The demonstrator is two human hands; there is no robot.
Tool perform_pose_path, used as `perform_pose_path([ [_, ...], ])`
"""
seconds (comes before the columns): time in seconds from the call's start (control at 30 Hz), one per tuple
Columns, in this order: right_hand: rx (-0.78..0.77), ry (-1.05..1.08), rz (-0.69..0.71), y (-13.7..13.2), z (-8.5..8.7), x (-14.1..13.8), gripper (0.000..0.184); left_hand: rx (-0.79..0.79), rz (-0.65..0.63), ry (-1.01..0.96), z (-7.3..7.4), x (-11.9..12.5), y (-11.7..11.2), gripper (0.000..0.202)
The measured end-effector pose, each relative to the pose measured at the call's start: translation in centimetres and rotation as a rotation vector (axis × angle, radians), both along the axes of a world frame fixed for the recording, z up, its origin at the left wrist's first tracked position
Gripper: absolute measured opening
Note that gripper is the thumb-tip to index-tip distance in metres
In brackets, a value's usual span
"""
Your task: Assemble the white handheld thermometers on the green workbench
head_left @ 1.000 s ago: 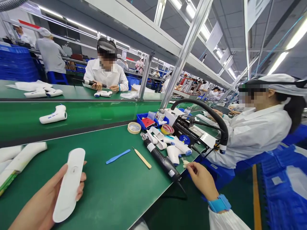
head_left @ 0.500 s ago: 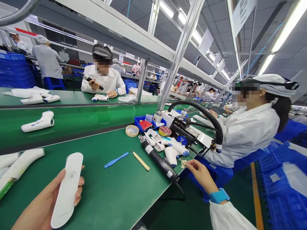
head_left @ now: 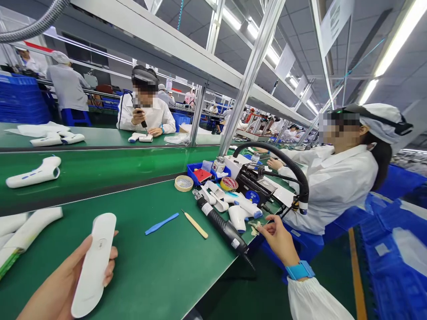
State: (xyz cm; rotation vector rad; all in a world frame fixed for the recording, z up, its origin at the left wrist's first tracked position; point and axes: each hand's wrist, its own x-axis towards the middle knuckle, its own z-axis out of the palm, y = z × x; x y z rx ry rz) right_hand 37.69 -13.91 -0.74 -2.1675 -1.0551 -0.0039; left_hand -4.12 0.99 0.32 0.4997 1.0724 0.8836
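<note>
- White oblong piece is in my left hand, above the left part of the green table; my thumb and fingers are closed around its two long sides.
- The piece stands tilted, its upper end leaning to the right, and its broad face with a small round mark is turned to me.
- My right hand, with a blue band at the wrist, is at the right edge of the table, its fingertips at some small pale scraps; I cannot tell if they pinch any.
- Just beside these scraps lie white-and-blue devices, and along them a black power screwdriver.
- Between the screwdriver and my left hand are a pick with a yellowish handle and a flat blue tool.
- Farther back, a tape roll is next to a blue bin.
- At the far left of the table lie more white parts.
- Across from me, a co-worker holds a dark tool over a white device.
</note>
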Motion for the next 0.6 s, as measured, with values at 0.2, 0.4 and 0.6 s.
perform_pose_path([
  [0.2, -0.081, -0.004, 0.041, -0.1, -0.3, 0.2, 0.029, -0.011, -0.046, -0.005, 0.3, 0.1, 0.2, 0.038],
  [0.4, -0.189, -0.119, 0.038, -0.6, 1.4, -0.6, 0.024, -0.063, -0.029, -0.018, -0.3, 0.0, 0.6, 0.042],
  [0.6, -0.338, -0.339, 0.070, 0.9, 7.4, -0.7, 0.034, -0.079, -0.014, -0.028, -0.7, 0.0, 0.9, 0.041],
])
